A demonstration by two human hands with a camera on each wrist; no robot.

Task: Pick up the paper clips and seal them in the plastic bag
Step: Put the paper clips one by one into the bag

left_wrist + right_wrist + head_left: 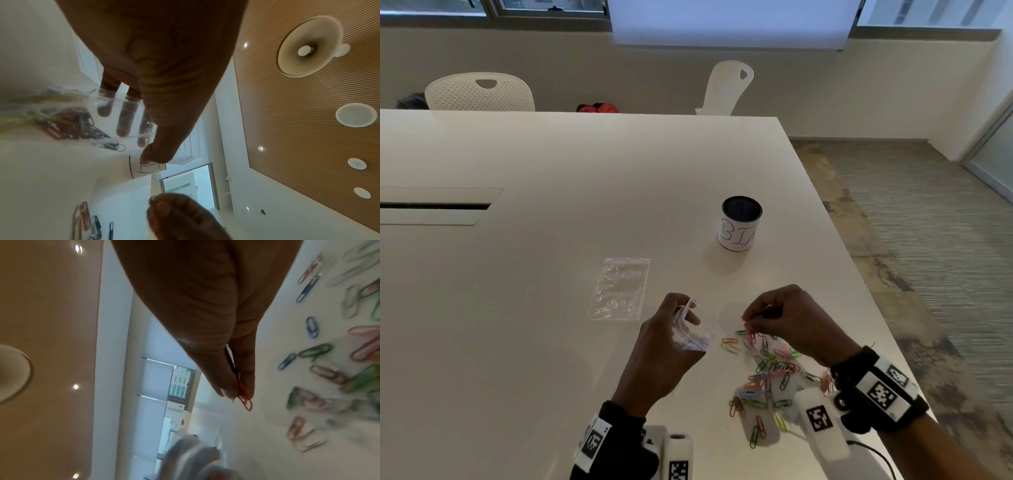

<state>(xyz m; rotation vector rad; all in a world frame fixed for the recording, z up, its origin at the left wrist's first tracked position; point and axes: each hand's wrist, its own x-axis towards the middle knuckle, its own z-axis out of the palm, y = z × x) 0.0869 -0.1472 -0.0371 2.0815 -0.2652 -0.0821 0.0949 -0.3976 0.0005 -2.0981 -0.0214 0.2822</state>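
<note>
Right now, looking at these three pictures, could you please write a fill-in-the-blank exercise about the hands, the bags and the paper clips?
1. The left hand holds open a clear plastic ____.
2. The right hand pinches a paper clip whose colour is ____.
3. The second bag lies flat on the table, on the ____ side of the left hand.
4. The cup behind the loose paper clips stands ____.

Missing words: bag; red; left; upright
</note>
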